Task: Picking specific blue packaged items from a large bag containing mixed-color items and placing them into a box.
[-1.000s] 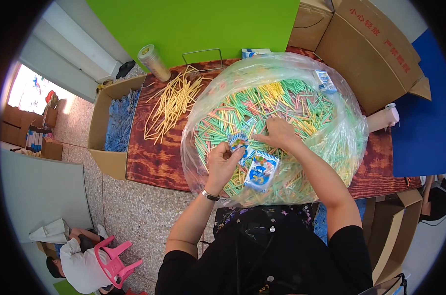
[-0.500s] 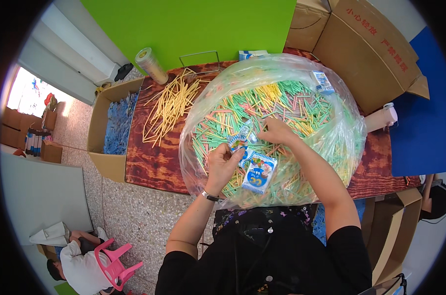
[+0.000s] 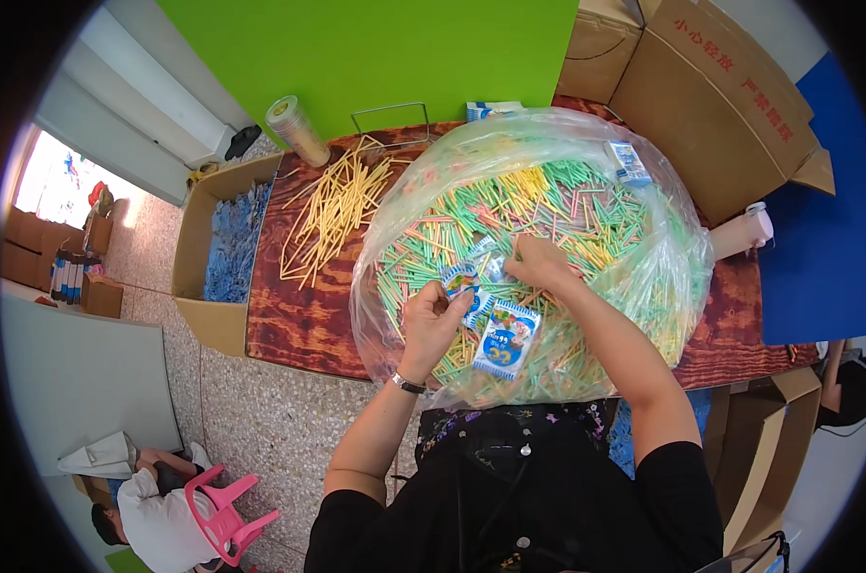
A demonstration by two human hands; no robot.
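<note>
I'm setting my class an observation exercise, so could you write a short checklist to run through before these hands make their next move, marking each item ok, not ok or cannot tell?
1. Left hand grips a packet: ok, pinched between thumb and fingers.
2. Right hand has hold of something: cannot tell, its fingertips are not clear.
3. Loose packet free of both hands: ok, it lies nearer the person's body.
4. Clear plastic bag open above the work: ok, the sticks show plainly in its opening.
5. Sticks in the bag all one colour: not ok, green, yellow and pink are mixed.
</note>
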